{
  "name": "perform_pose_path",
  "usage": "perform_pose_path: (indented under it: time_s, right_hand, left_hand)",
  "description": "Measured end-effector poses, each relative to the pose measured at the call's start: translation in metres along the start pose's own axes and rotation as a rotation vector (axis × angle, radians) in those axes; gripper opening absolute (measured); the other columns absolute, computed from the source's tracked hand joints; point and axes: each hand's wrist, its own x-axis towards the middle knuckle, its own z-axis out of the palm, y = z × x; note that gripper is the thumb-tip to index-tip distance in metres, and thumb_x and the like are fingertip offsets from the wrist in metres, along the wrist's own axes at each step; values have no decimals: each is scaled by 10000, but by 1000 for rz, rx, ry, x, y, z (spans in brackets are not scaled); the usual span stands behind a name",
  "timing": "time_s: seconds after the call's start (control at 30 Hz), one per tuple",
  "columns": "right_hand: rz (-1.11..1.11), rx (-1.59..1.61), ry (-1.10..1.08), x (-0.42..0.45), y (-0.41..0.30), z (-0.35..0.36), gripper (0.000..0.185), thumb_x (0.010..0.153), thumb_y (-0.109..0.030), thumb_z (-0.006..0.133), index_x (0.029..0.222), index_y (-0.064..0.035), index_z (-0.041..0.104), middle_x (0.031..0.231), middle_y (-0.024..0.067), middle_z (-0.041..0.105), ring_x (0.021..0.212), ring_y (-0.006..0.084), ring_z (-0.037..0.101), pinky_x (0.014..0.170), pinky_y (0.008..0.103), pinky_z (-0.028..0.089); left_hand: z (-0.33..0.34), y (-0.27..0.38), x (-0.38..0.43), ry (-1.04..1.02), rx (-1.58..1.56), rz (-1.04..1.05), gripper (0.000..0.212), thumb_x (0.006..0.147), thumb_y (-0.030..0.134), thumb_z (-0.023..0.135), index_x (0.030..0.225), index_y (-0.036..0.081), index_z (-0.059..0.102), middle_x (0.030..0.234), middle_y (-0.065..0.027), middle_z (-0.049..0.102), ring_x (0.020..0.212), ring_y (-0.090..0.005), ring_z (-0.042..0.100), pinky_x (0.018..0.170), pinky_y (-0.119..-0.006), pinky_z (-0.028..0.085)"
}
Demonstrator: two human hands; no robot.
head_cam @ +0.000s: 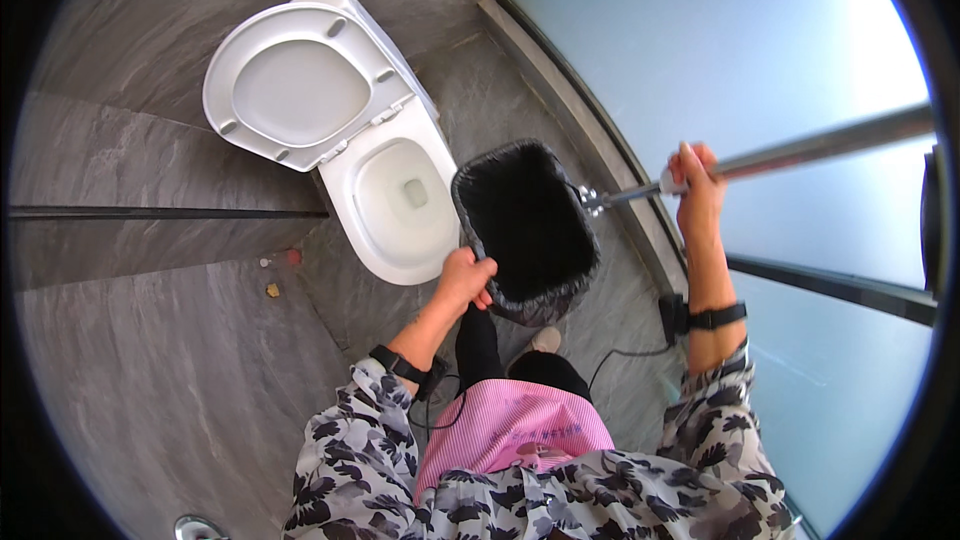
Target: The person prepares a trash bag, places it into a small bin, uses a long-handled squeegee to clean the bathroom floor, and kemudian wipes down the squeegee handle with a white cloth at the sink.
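My left hand grips the near-left rim of a waste bin lined with a black plastic bag. The bin's inside is too dark to show any contents. Off to the right, my right hand is closed around a long metal pole. The pole slants down leftward, and its thinner end with a small metal fitting meets or overlaps the bin's right rim; whether they touch, I cannot tell. Left of the bin is a white toilet, its seat and lid raised.
A frosted glass panel rises on the right above a stone curb. Grey stone-patterned wall stands on the left, with a yellowish bit near a small reddish object. Cables hang from both wrist straps.
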Motion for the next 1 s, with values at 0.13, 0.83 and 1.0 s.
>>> perform_pose_path:
  time_s: [0.13,0.83,1.0]
  right_hand:
    - [-3,35,109,-12,-23,-9,216,843,-148,585,662,-81,487,610,-6,454,583,83,390,568,240,304]
    - [44,-258,252,-36,-111,-58,241,855,-133,409,633,-136,314,509,-26,290,645,140,373,746,330,341]
    - [25,-318,290,-71,-127,-55,225,849,-193,433,666,-137,314,538,-16,304,692,143,387,825,331,341]
  left_hand:
    - [-9,55,53,77,-106,46,201,698,113,579,720,-70,498,547,-148,525,339,-235,519,276,-333,409]
    - [-27,161,393,361,142,-23,279,787,243,527,765,-35,540,571,-146,587,457,-220,599,451,-339,492]
    - [-45,148,415,386,118,66,275,789,246,553,776,-28,534,575,-117,568,431,-200,565,426,-317,466]
